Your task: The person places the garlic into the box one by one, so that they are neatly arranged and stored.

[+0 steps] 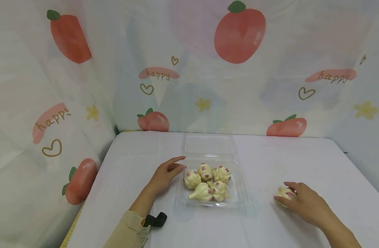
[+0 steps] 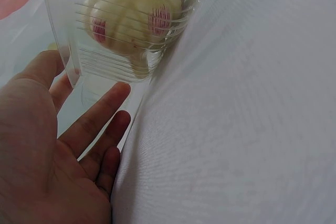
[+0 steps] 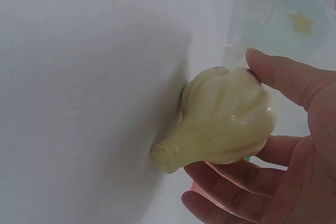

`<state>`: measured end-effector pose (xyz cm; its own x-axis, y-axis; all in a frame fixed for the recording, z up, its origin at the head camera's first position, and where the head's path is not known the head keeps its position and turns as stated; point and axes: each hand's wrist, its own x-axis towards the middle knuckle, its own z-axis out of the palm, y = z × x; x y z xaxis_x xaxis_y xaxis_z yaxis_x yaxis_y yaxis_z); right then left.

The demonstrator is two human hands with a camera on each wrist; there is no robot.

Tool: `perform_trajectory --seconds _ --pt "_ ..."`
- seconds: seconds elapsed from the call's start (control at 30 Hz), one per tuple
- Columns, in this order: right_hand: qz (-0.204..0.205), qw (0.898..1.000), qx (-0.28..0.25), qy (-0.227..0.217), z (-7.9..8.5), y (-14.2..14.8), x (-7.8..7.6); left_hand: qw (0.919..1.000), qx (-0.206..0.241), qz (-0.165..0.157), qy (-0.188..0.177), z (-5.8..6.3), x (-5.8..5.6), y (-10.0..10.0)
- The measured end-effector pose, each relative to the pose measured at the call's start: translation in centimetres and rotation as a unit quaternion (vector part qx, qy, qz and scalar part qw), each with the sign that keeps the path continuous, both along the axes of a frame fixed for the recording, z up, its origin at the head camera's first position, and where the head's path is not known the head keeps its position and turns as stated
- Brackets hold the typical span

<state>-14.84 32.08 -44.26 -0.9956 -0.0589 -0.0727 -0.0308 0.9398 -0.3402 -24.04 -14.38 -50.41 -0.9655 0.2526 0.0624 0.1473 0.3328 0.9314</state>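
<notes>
On the table stands a clear plastic clamshell box [image 1: 239,193], its lid [image 1: 209,144] lying back. Several garlic bulbs [image 1: 219,190] with purple patches sit inside. My left hand [image 1: 163,175] is at the box's left edge, fingers fairly straight. In the left wrist view its thumb and fingertips meet the clear rim, and a bulb [image 2: 131,17] shows through the ribbed wall. Off to the right of the box, my right hand [image 1: 308,203] holds another garlic bulb [image 3: 228,116] between thumb and fingers. The stem of this bulb points down close to the white cloth.
A white cloth [image 1: 139,155] covers the table. Behind and to the left hang printed curtains [image 1: 189,100] with fruit, hearts and lettering. A black strap [image 1: 156,219] is on my left wrist, beside a beige sleeve [image 1: 128,229].
</notes>
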Motion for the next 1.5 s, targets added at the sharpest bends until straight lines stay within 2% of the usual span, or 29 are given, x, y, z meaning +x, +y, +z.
perform_trajectory --seconds 0.57,1.5 --pt "-0.003 1.000 0.005 0.006 -0.1 -0.1 0.2 1.0000 0.000 0.001 0.001 -0.1 0.1 0.1" --pt "0.008 0.999 -0.025 0.018 1.1 -2.3 0.0 0.9999 -0.010 0.006 0.002 0.0 0.1 0.1"
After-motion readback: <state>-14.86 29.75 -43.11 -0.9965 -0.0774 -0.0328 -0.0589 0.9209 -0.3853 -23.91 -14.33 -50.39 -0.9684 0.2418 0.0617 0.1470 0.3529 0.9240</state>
